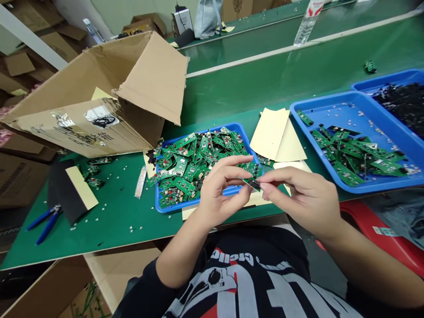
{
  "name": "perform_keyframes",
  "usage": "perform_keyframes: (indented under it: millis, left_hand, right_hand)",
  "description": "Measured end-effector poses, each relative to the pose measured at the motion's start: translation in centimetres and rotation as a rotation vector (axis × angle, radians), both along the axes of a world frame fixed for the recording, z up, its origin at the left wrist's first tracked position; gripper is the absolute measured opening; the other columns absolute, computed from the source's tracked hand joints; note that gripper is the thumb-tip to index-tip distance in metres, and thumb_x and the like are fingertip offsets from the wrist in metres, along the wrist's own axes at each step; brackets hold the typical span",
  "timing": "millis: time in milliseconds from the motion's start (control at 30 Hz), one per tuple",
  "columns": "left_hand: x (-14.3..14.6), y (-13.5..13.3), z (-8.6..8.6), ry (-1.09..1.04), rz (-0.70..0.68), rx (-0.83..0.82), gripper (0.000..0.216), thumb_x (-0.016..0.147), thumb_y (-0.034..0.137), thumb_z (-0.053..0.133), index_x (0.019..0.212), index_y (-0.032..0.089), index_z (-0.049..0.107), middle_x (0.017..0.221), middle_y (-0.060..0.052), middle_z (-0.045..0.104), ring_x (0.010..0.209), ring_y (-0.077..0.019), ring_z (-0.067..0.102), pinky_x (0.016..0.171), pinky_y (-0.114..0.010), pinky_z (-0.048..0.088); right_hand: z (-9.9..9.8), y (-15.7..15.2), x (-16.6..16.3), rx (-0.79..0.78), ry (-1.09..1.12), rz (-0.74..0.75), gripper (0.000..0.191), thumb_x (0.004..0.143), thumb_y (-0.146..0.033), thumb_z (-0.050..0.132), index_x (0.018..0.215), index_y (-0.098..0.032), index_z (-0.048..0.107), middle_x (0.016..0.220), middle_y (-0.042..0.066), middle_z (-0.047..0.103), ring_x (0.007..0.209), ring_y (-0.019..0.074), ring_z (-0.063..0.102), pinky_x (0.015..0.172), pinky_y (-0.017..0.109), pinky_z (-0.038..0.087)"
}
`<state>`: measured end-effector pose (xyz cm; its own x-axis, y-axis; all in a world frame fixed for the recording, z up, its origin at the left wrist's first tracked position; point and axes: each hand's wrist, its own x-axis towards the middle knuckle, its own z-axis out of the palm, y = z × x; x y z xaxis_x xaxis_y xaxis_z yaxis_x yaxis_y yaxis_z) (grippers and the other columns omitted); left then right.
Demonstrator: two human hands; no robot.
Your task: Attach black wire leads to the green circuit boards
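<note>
My left hand (220,190) holds a small green circuit board (249,180) between thumb and fingers. A black part (254,183) sits at the board's right end. There my right hand (303,196) pinches with thumb and forefinger; whether it grips the black part or the board's edge I cannot tell. Right behind my hands stands a blue tray (179,206) heaped with green circuit boards (188,168).
At the right, another blue tray (347,187) holds boards, and one beyond it holds black pieces (402,104). Pale paper sheets (271,134) lie between trays. A large open carton (79,128), blue-handled cutters (48,221) and black foam (62,190) are left. A bottle (308,24) stands behind.
</note>
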<state>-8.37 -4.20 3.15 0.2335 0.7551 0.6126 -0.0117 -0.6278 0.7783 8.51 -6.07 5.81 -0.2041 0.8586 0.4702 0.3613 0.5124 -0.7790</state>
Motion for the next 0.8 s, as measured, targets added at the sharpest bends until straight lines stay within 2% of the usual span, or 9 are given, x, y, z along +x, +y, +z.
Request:
perform_keyframes:
  millis: [133, 300, 400, 800]
  left_hand:
    - [-0.4, -0.2, 0.5, 0.037, -0.079, -0.007, 0.030, 0.078, 0.021, 0.073, 0.105, 0.019, 0.061, 0.099, -0.007, 0.066, 0.089, -0.0147, 0.064, 0.067, -0.022, 0.058]
    - [-0.2, 0.0, 0.3, 0.050, 0.097, 0.074, 0.013, 0.080, 0.020, 0.071, 0.091, 0.018, 0.065, 0.085, -0.005, 0.069, 0.081, -0.0139, 0.066, 0.067, -0.024, 0.057]
    - [-0.2, 0.2, 0.0, 0.080, 0.173, 0.139, 0.012, 0.077, 0.018, 0.074, 0.083, 0.017, 0.065, 0.084, -0.005, 0.070, 0.079, -0.0144, 0.067, 0.068, -0.026, 0.056]
    - [-0.4, 0.3, 0.3, 0.187, 0.259, 0.292, 0.008, 0.079, 0.013, 0.071, 0.081, 0.017, 0.064, 0.085, -0.004, 0.071, 0.078, -0.0130, 0.068, 0.066, -0.024, 0.057]
  right_hand:
    - [0.2, -0.1, 0.4, -0.118, 0.080, 0.013, 0.011, 0.081, -0.011, 0.060, 0.081, -0.022, 0.064, 0.069, -0.003, 0.067, 0.059, 0.0081, 0.062, 0.055, 0.015, 0.050]
    - [0.7, 0.1, 0.4, -0.281, 0.120, 0.050, 0.008, 0.080, -0.015, 0.060, 0.077, -0.020, 0.065, 0.061, -0.002, 0.062, 0.050, 0.0080, 0.056, 0.046, 0.016, 0.047]
    - [1.1, 0.3, 0.5, -0.335, 0.118, 0.059, 0.007, 0.079, -0.015, 0.060, 0.075, -0.019, 0.065, 0.057, -0.002, 0.060, 0.047, 0.0076, 0.053, 0.043, 0.016, 0.044]
    - [1.8, 0.4, 0.8, -0.487, 0.094, 0.086, 0.009, 0.078, -0.020, 0.061, 0.070, -0.018, 0.065, 0.051, -0.003, 0.056, 0.039, 0.0069, 0.048, 0.036, 0.016, 0.038]
